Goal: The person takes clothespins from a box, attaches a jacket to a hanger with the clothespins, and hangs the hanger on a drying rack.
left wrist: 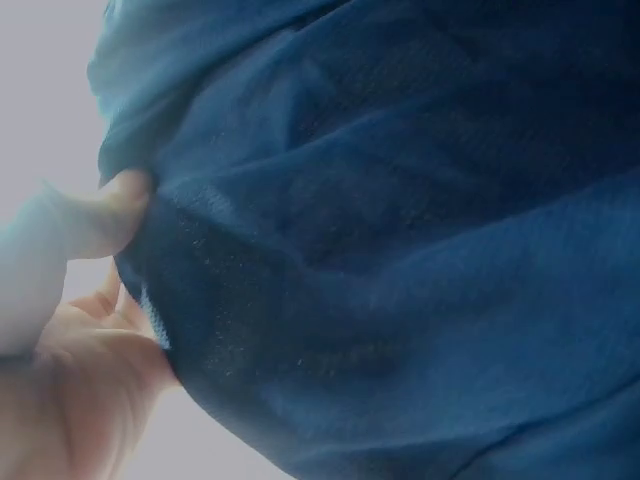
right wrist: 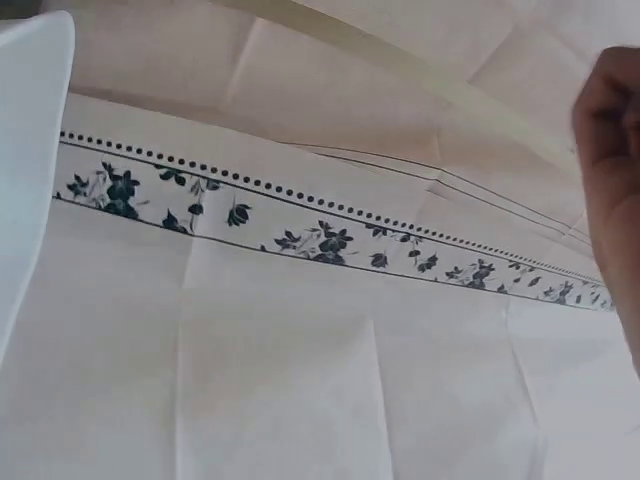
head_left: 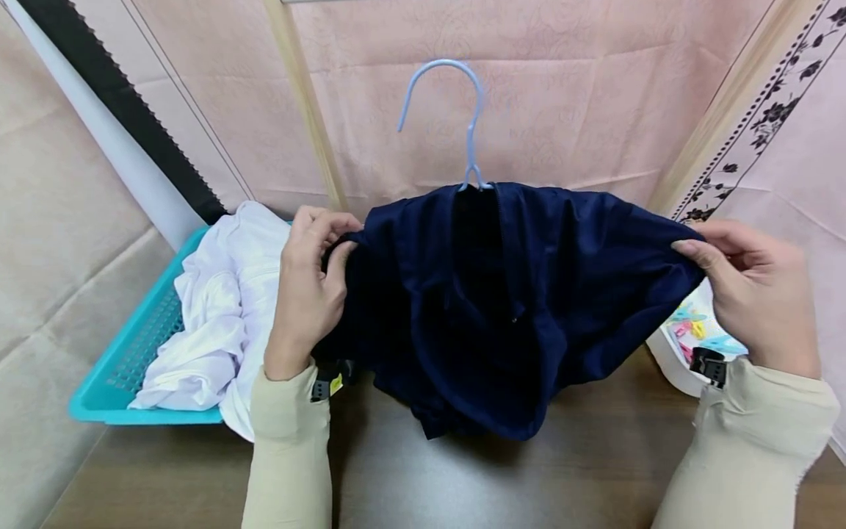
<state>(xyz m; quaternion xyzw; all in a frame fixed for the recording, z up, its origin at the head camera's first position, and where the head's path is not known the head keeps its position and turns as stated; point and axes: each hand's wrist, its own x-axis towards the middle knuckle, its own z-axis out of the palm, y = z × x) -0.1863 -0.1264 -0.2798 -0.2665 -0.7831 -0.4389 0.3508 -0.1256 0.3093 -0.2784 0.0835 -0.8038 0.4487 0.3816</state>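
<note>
One light-blue curved hanger (head_left: 473,132): upright, its hook bare, its lower part hidden in cloth.
Dark navy fabric garment (head_left: 595,272): directly under the hanger's hook, spread out sideways, its front opening gaping below the hook.
Left hand (head_left: 305,275): left of the hanger and lower than its hook; thumb and fingers pinch the garment's left edge.
Right hand (head_left: 767,294): well to the hanger's right, also lower than the hook; thumb and fingers pinch the garment's right edge.
Turquoise perforated plastic basket (head_left: 145,416): left of the hanger and lower, loaded with crumpled white cloth (head_left: 205,330) that hangs over its rim.
White rounded container (head_left: 674,367): right of the hanger and lower, partly hidden, holding small pink, yellow and blue pieces (head_left: 690,328).
Brown smooth tabletop (head_left: 529,485): below the hanger.
Pale pink creased sheet (head_left: 562,117): behind the hanger.
</note>
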